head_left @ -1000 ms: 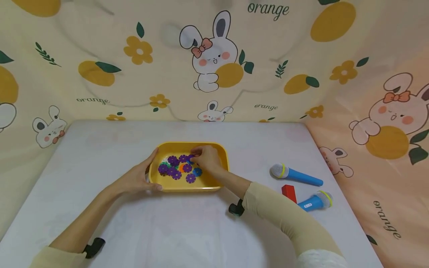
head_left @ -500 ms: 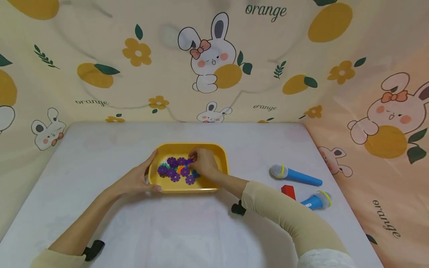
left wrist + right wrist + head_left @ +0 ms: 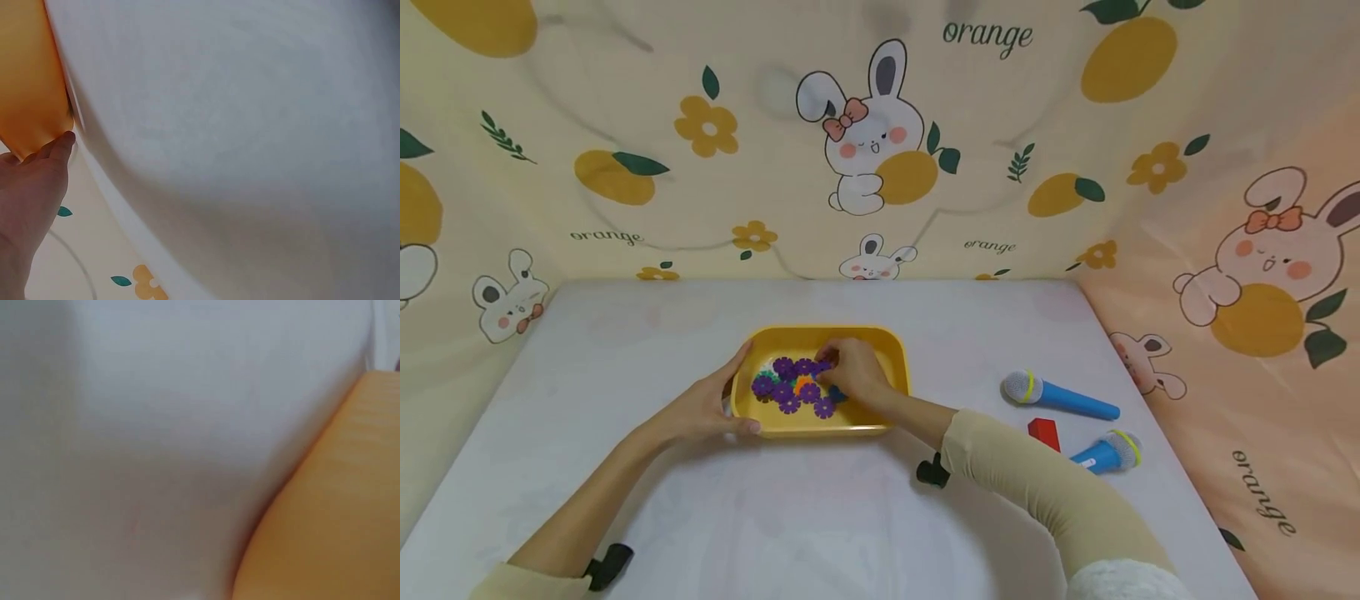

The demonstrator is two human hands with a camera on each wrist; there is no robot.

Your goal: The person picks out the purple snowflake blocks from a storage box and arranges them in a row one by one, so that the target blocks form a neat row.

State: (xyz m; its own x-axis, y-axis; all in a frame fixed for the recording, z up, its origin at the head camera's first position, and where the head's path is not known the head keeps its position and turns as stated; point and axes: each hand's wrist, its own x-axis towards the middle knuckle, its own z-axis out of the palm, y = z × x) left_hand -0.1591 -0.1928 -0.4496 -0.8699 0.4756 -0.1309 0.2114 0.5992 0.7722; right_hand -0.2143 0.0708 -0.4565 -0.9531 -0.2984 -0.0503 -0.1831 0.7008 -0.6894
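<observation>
A yellow tray (image 3: 880, 342) stands in the middle of the white table (image 3: 820, 517). Several flower-shaped discs (image 3: 787, 390), mostly purple, lie in its left half. My left hand (image 3: 709, 408) grips the tray's left edge, thumb on the front corner and fingers up the side. My right hand (image 3: 852, 372) reaches into the tray, its curled fingertips pinching a purple disc (image 3: 824, 365) in the pile. The left wrist view shows my thumb (image 3: 55, 153) against the tray's wall (image 3: 28, 75). Only the tray's side (image 3: 337, 512) and the table show in the right wrist view.
Two blue toy microphones (image 3: 1058, 397) (image 3: 1106, 452) and a red block (image 3: 1045, 433) lie on the table to the right of the tray. Cloth walls printed with rabbits and oranges (image 3: 865, 142) close in the back and both sides.
My right hand has slid a little to the left and nearer within the tray, over the discs. My left hand has kept its hold on the tray's edge.
</observation>
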